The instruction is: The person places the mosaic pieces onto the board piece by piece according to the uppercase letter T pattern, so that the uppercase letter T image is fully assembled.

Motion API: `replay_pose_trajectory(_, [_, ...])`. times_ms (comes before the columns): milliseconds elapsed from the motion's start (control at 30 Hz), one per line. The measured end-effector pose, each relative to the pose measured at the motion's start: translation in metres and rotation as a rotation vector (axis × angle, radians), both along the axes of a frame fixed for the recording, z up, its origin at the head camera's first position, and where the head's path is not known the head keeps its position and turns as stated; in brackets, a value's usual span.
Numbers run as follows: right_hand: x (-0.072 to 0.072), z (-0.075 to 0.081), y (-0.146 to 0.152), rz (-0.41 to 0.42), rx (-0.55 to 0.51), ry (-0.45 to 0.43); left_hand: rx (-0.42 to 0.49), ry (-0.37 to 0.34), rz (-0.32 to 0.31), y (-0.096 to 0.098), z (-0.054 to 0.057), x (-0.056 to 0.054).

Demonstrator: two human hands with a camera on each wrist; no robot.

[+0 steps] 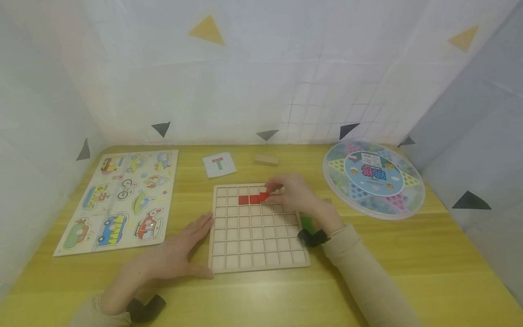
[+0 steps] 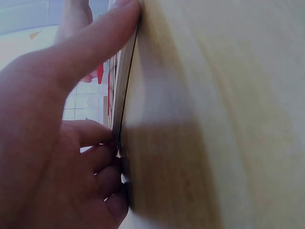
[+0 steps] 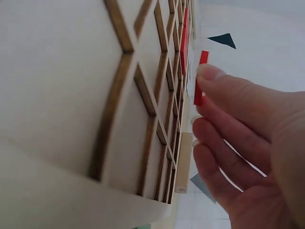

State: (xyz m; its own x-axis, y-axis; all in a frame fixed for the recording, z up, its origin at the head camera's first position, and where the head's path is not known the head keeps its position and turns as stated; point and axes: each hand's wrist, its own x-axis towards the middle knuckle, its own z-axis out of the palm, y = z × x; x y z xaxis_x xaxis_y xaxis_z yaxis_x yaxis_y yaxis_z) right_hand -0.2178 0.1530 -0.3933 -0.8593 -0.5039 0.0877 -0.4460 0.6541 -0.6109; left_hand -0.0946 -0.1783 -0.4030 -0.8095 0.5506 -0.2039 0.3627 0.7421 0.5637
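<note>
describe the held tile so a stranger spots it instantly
Find the grid board in the middle. Near its far edge, the right hand pinches a red tile. Unlike the two red tiles lying in the grid, this one is held above it.

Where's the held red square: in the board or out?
Out: the right hand pinches the red square above the board, a gap showing between them.

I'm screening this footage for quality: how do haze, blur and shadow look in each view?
Head: hazy, low contrast, with the card's fine print soft; left wrist: table grain smeared, a soft-edged shadow across it, background washed pale; right wrist: nearest part of the board soft, pinched red tile crisper.
</note>
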Motion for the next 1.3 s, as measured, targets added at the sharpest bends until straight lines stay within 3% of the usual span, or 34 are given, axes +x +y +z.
replay_pose_trajectory(167, [-0.0029, -0.0054, 0.0041, -0.003, -0.008, -0.052, -0.013, -0.007, 0.008, 0.0000, -0.0010, -0.0009])
replay_pose_trajectory(600, [-0.0031, -0.0065, 0.0037, 0.008, -0.001, -0.085, -0.023, -0.012, 0.013, -0.0004, -0.0032, -0.0017])
replay_pose_trajectory(1067, [-0.0035, -0.0072, 0.0029, -0.012, 0.035, -0.097, -0.017, -0.002, 0.013, -0.0003, -0.0022, -0.0017])
replay_pose_trajectory(1300, [-0.0025, -0.0069, 0.0025, 0.015, 0.033, -0.059, -0.009, 0.001, 0.003, 0.0000, -0.0011, -0.0004])
